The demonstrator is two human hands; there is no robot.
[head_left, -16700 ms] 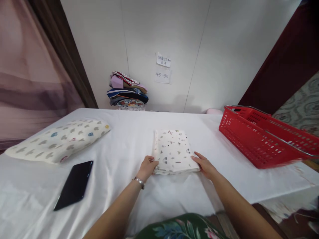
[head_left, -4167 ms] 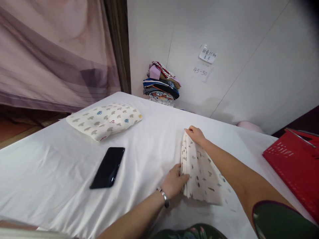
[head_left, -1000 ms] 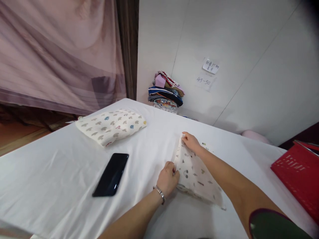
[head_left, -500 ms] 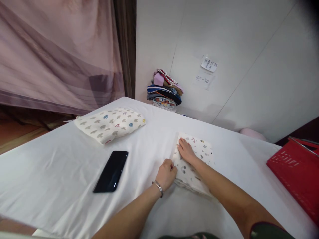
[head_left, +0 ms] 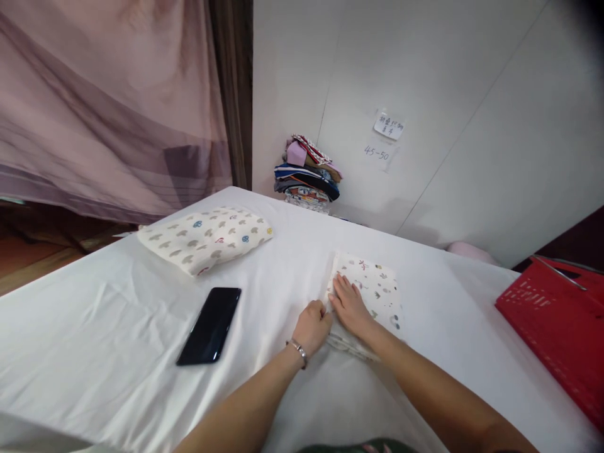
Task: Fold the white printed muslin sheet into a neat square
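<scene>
A white cloth with small printed figures lies folded into a flat rectangle in front of me. My left hand, with a metal bracelet at the wrist, is closed and pinches the cloth's left edge. Flat on top of the cloth near that same edge, my right hand rests with its fingers stretched out. To the left, a second white cloth with mushroom prints lies bunched on the table. A black phone lies below it, apart from both hands.
A white sheet with wrinkles covers the table. Behind its far edge stands a stack of folded fabrics against the wall, under taped paper notes. A red bag sits at the right. A pinkish curtain hangs at left.
My right hand has slid toward me on the cloth, closer to my left hand. The left hand keeps its pinch at the edge. The view has shifted slightly.
</scene>
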